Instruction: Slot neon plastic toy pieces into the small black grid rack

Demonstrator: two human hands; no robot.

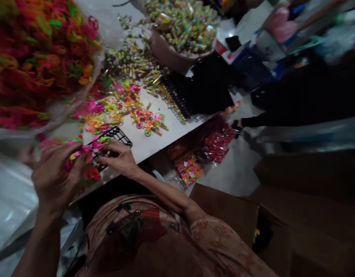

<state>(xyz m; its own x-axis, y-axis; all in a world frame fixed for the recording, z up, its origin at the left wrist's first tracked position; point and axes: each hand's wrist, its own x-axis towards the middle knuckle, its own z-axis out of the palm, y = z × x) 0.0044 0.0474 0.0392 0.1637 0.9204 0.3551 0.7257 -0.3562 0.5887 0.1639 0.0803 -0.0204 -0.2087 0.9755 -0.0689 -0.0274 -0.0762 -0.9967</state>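
Note:
My left hand (55, 169) is closed around bright pink, yellow and green plastic toy pieces (97, 144) at the near edge of the white table. Facing it, my right hand (120, 157) has thumb and fingers pinched together at the same spot; what is between its fingertips is too small to make out. Beneath and behind both hands lies a black plastic grid tray (118, 135), partly covered by them. More toy pieces, some joined to small yellow tubes (148, 118), are scattered just beyond the tray. Orange-red pieces (92, 173) sit below my fingers.
A large clear bag of colourful plastic pieces (45, 61) bulges at the left. Wrapped small tubes fill a pink basin (174, 54) and spill over the table (148, 144). Stacked black trays (206, 84) stand at its right edge. Packed bags (218, 144) and a cardboard box (223, 207) are lower right.

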